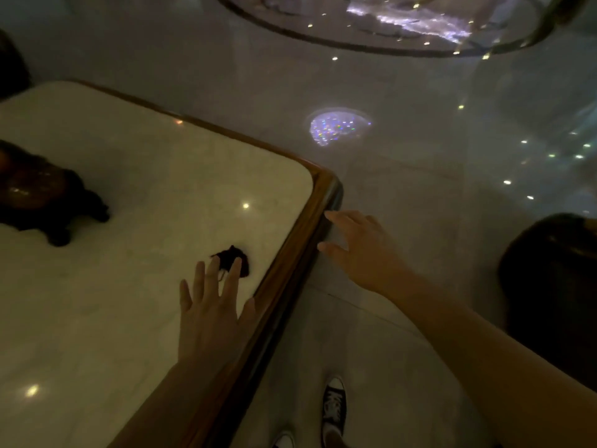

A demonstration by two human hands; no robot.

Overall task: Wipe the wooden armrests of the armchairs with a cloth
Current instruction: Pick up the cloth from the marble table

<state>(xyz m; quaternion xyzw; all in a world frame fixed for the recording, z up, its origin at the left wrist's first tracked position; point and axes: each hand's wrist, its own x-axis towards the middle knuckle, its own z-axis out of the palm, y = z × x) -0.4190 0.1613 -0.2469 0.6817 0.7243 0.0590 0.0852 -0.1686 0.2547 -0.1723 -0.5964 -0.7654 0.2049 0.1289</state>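
**Head camera: reaching for the cloth on a marble table**

Head view looked down on a pale marble tabletop with a rounded brown wooden rim (pixel 292 253). My left hand (pixel 210 315) hovered flat over the marble, fingers spread and holding nothing, fingertips touching or just short of a small dark crumpled cloth (pixel 234 258) that lay near the table's edge. My right hand (pixel 357 250) was also spread and empty, reaching beside the rim near the corner, seemingly touching it.

A dark carved wooden ornament (pixel 42 195) sat at the far left. A dark rounded shape at right (pixel 552 286) could have been an armchair; I could not tell. No armrest was clearly visible.

I judged this the opening step: fetching the cloth. Next I needed to close my fingers around it, lift it, and turn toward the chairs.
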